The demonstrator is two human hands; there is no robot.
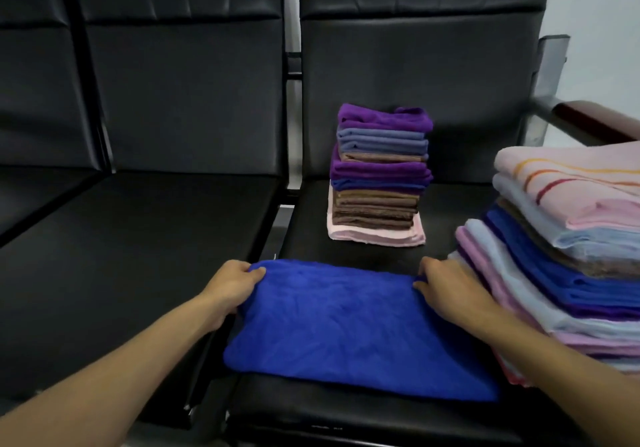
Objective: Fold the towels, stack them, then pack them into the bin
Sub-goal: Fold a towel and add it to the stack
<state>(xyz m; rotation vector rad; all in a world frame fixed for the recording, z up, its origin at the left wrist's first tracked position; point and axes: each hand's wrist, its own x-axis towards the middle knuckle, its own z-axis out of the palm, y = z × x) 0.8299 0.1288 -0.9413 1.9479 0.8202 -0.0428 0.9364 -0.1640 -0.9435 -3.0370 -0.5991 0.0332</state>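
Note:
A bright blue towel lies spread flat on the front of the right black seat. My left hand pinches its far left corner. At the far right corner, my right hand pinches the towel's edge. Behind the towel, a neat stack of folded towels in purple, slate blue, brown and pink stands on the same seat. A taller, looser pile of towels in pink, light blue, blue and lilac sits at the right, touching my right forearm. No bin is in view.
The left black seat has nothing on it. A narrow gap with metal frame parts separates the two seats. A dark red armrest and a white wall lie at the far right behind the pile.

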